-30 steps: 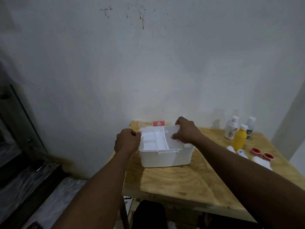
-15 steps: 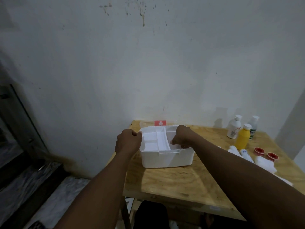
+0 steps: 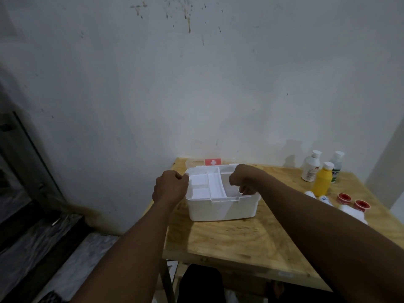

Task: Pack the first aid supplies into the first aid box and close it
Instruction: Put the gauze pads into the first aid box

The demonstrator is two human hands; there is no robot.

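Observation:
A white first aid box (image 3: 220,207) stands open near the table's back left corner, with a white divided tray (image 3: 207,186) inside. Its clear lid with a red cross label (image 3: 213,162) lies behind it against the wall. My left hand (image 3: 169,188) grips the box's left rim. My right hand (image 3: 242,179) reaches down into the right side of the box, fingers curled at the tray's edge. To the right stand a white bottle (image 3: 310,169), a yellow bottle (image 3: 322,182) and a green-labelled bottle (image 3: 336,167), with two red tape rolls (image 3: 344,197) and white packets (image 3: 354,213).
The wooden table (image 3: 229,241) stands against a stained white wall. A dark window frame (image 3: 26,162) and a marble ledge lie at the left. Something dark sits under the table's front edge.
My right hand has moved from the box's back right rim down into the box beside the tray. My left hand has stayed on the left rim.

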